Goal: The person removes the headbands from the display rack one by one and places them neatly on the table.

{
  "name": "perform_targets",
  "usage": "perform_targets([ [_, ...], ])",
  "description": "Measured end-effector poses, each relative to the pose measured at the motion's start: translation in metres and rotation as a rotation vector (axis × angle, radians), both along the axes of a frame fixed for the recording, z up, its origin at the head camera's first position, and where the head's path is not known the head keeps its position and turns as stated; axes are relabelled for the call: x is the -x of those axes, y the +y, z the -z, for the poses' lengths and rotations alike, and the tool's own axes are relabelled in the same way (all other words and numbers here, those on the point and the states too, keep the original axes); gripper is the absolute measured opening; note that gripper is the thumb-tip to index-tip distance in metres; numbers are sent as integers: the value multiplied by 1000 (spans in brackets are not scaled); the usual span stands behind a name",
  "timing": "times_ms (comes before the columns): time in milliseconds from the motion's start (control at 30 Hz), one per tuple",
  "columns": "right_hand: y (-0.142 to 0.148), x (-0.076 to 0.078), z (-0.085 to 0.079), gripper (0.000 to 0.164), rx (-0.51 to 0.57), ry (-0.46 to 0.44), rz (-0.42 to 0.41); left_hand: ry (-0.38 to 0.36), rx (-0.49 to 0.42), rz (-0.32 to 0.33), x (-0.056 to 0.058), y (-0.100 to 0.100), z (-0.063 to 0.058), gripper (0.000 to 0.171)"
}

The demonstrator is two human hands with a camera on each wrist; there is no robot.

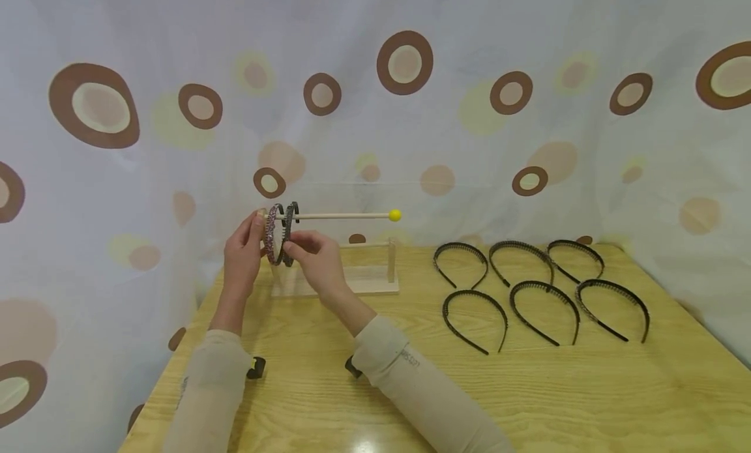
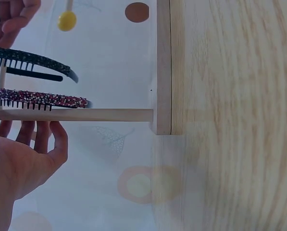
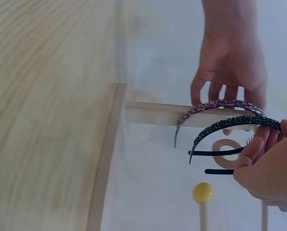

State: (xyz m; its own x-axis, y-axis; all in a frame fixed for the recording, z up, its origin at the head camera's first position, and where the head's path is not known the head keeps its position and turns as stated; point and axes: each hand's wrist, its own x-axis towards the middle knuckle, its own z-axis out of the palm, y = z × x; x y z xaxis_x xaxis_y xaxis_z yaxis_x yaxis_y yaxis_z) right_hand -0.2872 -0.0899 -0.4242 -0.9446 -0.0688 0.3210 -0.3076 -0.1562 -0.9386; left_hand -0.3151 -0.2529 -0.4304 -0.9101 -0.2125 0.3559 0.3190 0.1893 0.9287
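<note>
A wooden stand (image 1: 366,284) has an upper rod (image 1: 346,216) tipped with a yellow ball (image 1: 395,215). Two headbands hang at the rod's left end: a pink-and-silver glittery headband (image 1: 270,234) beside the upright post (image 2: 109,115), and a black glittery headband (image 1: 288,238) just right of it. My left hand (image 1: 243,251) grips the top of that post, its fingers partly hidden behind the wood in the left wrist view. With thumb and fingers, my right hand (image 1: 319,261) pinches the black headband at its side. A small gap separates the two headbands.
Several dark toothed headbands lie in two rows on the right of the wooden table, among them a front-left one (image 1: 475,295) and a front-right one (image 1: 613,285). A lower rod (image 1: 364,245) crosses the stand. Behind the table hangs a patterned curtain (image 1: 375,133).
</note>
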Motion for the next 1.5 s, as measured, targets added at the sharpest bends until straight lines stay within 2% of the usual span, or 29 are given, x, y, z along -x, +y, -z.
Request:
perform_targets([
  [67,2,-1,-5,17,16,2,15,-1,12,-2,-2,-1,0,63],
  [133,5,-2,-11,18,27,8,32,-14,11,7,-9,0,-5,61],
  [200,8,-2,-15,18,53,16,37,-16,4,15,-10,-1,-5,59],
  [300,15,-3,-24,19,93,35,41,-14,-3,18,-9,0,-4,57],
  [400,23,-5,-34,18,134,56,44,7,4,7,-1,-2,3,59],
  [633,43,-15,-56,21,125,112,22,15,20,4,1,-1,2,63],
  [900,63,-17,-66,21,116,157,39,0,28,26,0,-2,2,61],
  [1033,78,-18,-69,21,108,131,58,-17,27,40,-5,0,-3,59],
  [1200,102,-21,-75,21,120,93,61,-18,22,64,-20,7,-18,55],
  [1300,117,-23,-78,22,125,115,52,-22,32,63,-28,11,-26,54],
  [1500,146,-26,-77,23,36,184,38,-38,30,43,-30,11,-27,53],
])
